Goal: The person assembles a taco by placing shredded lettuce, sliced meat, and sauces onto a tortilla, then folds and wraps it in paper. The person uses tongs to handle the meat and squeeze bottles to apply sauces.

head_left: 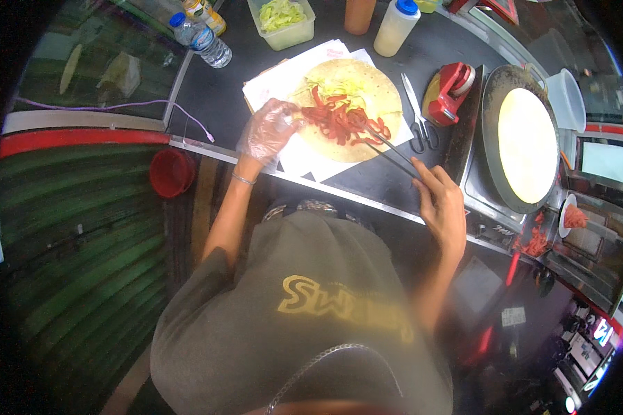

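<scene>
A round flatbread [356, 149] lies on white paper sheets [325, 169], topped with shredded lettuce [353, 88] and a heap of red-brown meat strips [342, 121]. My left hand [268, 131], in a clear plastic glove, is at the bread's left edge. Its fingers are bent together against the end of the meat; whatever they pinch is hidden. My right hand [441, 200], bare, grips slim dark tongs [396, 155] at the lower right. Their tips reach into the right side of the meat.
Scissors [417, 114] and a red tape dispenser [448, 95] lie right of the paper. Beyond them a round griddle [491, 131] carries a pale flatbread [528, 149]. A lettuce tub [291, 36], a blue-capped squeeze bottle [396, 29] and a water bottle [204, 43] stand at the back.
</scene>
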Demonstrator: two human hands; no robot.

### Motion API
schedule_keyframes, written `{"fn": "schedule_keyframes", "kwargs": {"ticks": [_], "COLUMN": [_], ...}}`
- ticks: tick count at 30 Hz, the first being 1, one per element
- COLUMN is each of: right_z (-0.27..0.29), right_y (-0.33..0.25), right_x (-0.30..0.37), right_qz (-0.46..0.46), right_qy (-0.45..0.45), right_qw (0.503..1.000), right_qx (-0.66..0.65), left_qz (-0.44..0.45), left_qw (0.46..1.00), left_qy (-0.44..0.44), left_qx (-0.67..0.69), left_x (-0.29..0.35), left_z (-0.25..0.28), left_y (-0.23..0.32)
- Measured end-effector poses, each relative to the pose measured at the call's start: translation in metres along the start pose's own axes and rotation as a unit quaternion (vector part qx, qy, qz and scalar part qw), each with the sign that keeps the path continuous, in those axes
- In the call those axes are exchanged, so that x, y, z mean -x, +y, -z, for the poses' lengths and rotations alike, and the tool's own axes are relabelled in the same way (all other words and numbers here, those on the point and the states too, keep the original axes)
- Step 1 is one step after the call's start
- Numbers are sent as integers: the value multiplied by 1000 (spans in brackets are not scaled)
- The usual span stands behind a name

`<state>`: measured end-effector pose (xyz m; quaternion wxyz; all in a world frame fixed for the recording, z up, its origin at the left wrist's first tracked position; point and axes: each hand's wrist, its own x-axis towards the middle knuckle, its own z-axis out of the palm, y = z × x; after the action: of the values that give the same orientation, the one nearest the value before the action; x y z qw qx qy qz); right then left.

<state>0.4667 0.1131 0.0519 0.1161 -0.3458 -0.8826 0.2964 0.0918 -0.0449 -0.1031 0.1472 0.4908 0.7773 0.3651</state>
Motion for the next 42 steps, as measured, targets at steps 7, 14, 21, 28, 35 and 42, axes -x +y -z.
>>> {"fn": "schedule_keyframes", "kwargs": {"ticks": [7, 14, 21, 28, 35, 42], "right_z": [-11, -23, -34, -23, -14, -39], "right_y": [6, 2, -1, -11, -1, -2], "right_x": [7, 13, 14, 30, 40, 24], "right_qz": [-27, -35, -36, -38, -69, -3], "right_qy": [30, 29, 22, 36, 46, 55], "right_qw": [999, 999, 999, 999, 996, 995], "right_qx": [19, -10, -17, -12, -15, -81], "left_qz": [120, 11, -159, -140, -133, -155], "left_qw": [980, 999, 973, 980, 984, 980], "left_qy": [-82, -26, -93, -122, -85, -52], "left_qx": [-134, -25, -138, -77, -83, -111], "left_x": [-23, -19, -19, -7, 2, 4], "left_z": [13, 9, 0, 10, -12, 1], "left_y": [28, 70, 59, 55, 65, 55]}}
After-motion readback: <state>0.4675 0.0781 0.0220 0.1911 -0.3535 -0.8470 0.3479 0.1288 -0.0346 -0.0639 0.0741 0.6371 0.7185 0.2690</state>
